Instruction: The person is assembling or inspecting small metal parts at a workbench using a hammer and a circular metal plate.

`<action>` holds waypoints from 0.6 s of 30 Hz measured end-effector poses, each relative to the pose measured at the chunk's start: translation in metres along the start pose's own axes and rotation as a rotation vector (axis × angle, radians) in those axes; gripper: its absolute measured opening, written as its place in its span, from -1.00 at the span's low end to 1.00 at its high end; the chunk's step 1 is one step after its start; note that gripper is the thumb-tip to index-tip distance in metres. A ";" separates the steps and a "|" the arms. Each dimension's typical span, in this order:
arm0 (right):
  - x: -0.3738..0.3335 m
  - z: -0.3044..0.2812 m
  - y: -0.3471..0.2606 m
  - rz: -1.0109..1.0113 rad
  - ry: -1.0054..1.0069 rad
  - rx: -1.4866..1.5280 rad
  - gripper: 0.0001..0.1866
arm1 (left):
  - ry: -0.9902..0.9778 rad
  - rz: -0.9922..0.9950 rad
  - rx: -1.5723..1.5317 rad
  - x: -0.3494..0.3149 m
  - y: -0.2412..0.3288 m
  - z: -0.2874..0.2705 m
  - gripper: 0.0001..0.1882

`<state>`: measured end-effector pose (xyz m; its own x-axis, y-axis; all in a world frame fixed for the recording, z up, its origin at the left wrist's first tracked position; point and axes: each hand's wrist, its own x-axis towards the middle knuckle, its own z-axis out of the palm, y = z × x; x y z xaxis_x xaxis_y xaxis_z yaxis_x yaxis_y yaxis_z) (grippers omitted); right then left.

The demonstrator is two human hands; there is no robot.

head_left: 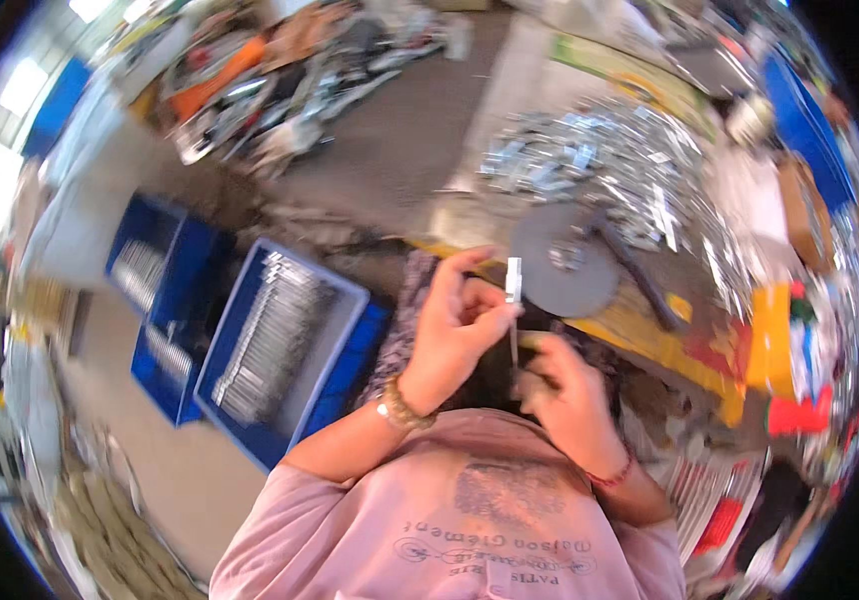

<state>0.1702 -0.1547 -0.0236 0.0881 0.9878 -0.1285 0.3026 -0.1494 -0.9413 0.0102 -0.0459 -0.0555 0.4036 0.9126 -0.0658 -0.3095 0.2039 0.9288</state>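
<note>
Just beside table edge (640, 348): hands (450, 335), metal piece (515, 279) between.

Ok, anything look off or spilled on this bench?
Nothing clearly damaged, though blur hides detail. Messiest spot: silvery metal pieces, heaped loosely beyond the round grey plate, unlike the neatly lined-up pieces in the blue bin.

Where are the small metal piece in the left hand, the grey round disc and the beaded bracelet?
Small metal piece (515, 276): head view, its upper end.
Grey round disc (556, 292): head view, bare lower part.
Beaded bracelet (403, 407): head view, middle of beads.
</note>
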 end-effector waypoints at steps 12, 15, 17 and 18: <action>0.031 -0.050 0.018 0.031 0.357 0.208 -0.65 | 0.801 -0.132 0.256 -0.029 -0.016 -0.211 -0.45; 0.032 -0.047 0.020 0.000 0.420 0.184 -0.65 | 0.928 -0.139 0.233 -0.025 -0.043 -0.283 -0.48; 0.032 -0.047 0.018 0.012 0.415 0.194 -0.65 | 0.979 -0.156 0.265 -0.018 -0.047 -0.313 -0.46; 0.032 -0.047 0.019 0.013 0.415 0.195 -0.65 | 1.003 -0.173 0.309 -0.014 -0.047 -0.324 -0.45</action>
<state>0.2236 -0.1281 -0.0309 0.4751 0.8789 -0.0420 0.1184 -0.1111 -0.9867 -0.2601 0.0471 -0.2167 -0.5164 0.7834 -0.3459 -0.0272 0.3887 0.9210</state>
